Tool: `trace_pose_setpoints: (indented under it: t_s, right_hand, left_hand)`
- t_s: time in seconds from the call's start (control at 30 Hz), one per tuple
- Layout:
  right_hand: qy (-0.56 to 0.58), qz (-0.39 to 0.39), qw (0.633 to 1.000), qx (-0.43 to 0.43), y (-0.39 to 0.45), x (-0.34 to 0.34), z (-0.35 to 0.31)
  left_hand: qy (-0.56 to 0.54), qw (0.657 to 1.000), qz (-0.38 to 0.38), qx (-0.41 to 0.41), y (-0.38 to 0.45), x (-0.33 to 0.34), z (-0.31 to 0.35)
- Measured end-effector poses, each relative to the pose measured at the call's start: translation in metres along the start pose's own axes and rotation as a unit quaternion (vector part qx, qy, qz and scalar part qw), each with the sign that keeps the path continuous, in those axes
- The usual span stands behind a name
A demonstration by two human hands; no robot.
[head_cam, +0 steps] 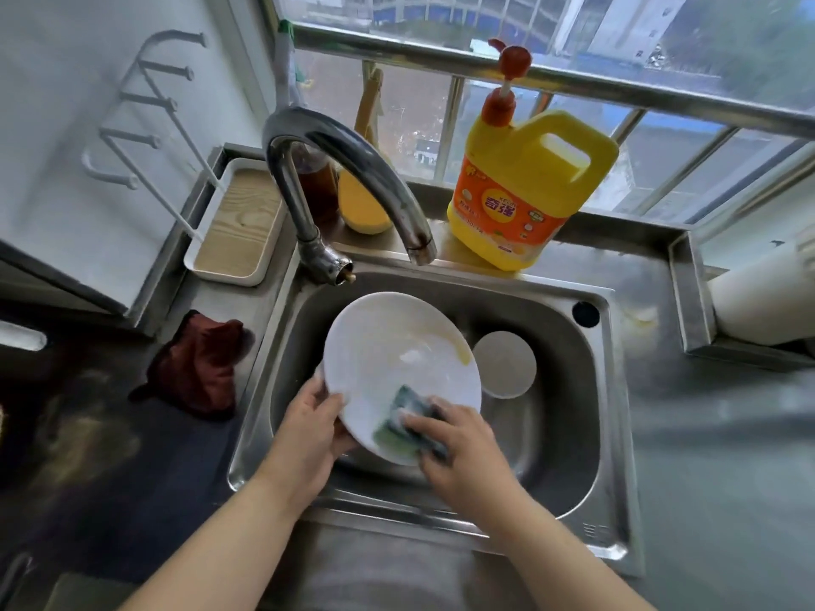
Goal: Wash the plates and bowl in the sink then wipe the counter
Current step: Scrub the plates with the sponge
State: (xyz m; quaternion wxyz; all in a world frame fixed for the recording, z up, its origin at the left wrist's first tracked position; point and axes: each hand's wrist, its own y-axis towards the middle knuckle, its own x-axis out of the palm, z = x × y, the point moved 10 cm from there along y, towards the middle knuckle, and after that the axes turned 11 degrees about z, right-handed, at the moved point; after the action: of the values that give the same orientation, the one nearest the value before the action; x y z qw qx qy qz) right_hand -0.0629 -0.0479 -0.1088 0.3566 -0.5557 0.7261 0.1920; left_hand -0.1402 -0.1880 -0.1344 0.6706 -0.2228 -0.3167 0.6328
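Note:
A white plate (388, 355) with a yellow smear near its far rim is held tilted over the steel sink (573, 434). My left hand (315, 423) grips the plate's near left edge, thumb on its face. My right hand (458, 443) holds a green sponge (399, 423) pressed against the plate's lower part. A second white dish (507, 363) lies bottom-up in the sink to the right of the plate, partly behind it.
A curved steel tap (353, 169) arches over the sink. A yellow detergent jug (525, 191) with a red pump stands behind the sink. A dark red cloth (200, 368) lies on the counter at the left, beside a white rack tray (233, 227).

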Motion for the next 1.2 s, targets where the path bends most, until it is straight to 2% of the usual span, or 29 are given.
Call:
trace_pose_setpoints:
  t_s: [0.1, 0.2, 0.3, 0.37, 0.47, 0.6, 0.73, 0.83, 0.93, 1.03, 1.1, 1.2]
  right_hand:
    - [-0.101, 0.030, 0.994, 0.030, 0.005, -0.024, 0.049]
    - [-0.167, 0.083, 0.979, 0.077, 0.020, -0.044, 0.057]
    - [-0.067, 0.105, 0.990, 0.067, 0.033, -0.038, 0.016]
    - [0.006, 0.087, 0.996, 0.027, 0.030, -0.026, -0.016]
    - [0.039, 0.055, 0.998, 0.004, 0.014, -0.023, -0.028]
    - [-0.021, 0.094, 0.995, -0.008, 0.004, -0.049, 0.005]
    - [-0.166, 0.087, 0.979, 0.081, 0.019, -0.060, 0.041]
    - [-0.117, 0.104, 0.984, 0.087, 0.031, -0.049, 0.019]
    - [0.006, 0.085, 0.996, 0.032, 0.020, -0.028, -0.022]
    - [0.042, 0.076, 0.996, -0.004, 0.000, -0.032, -0.031]
    - [0.021, 0.102, 0.994, -0.022, -0.004, -0.047, -0.015]
    - [-0.099, 0.125, 0.987, 0.002, 0.005, -0.071, 0.022]
  left_hand:
    - [0.017, 1.000, -0.018, 0.013, 0.000, 0.001, 0.007]
    - [0.028, 0.998, -0.043, 0.019, -0.006, 0.017, 0.011]
    - [0.029, 0.997, -0.065, 0.030, -0.013, 0.035, 0.014]
    - [0.023, 0.996, -0.082, 0.029, -0.016, 0.040, 0.016]
    - [0.014, 0.996, -0.082, 0.034, -0.015, 0.032, 0.022]
    - [0.014, 0.997, -0.061, 0.042, -0.016, 0.022, 0.026]
    - [0.015, 0.997, -0.067, 0.037, -0.023, 0.029, 0.026]
    - [0.016, 0.996, -0.072, 0.051, -0.026, 0.036, 0.031]
    - [0.010, 0.994, -0.090, 0.069, -0.027, 0.039, 0.040]
    - [0.010, 0.995, -0.069, 0.074, -0.026, 0.030, 0.044]
    - [0.016, 0.995, -0.064, 0.070, -0.026, 0.025, 0.042]
    - [0.016, 0.996, -0.068, 0.056, -0.028, 0.024, 0.040]
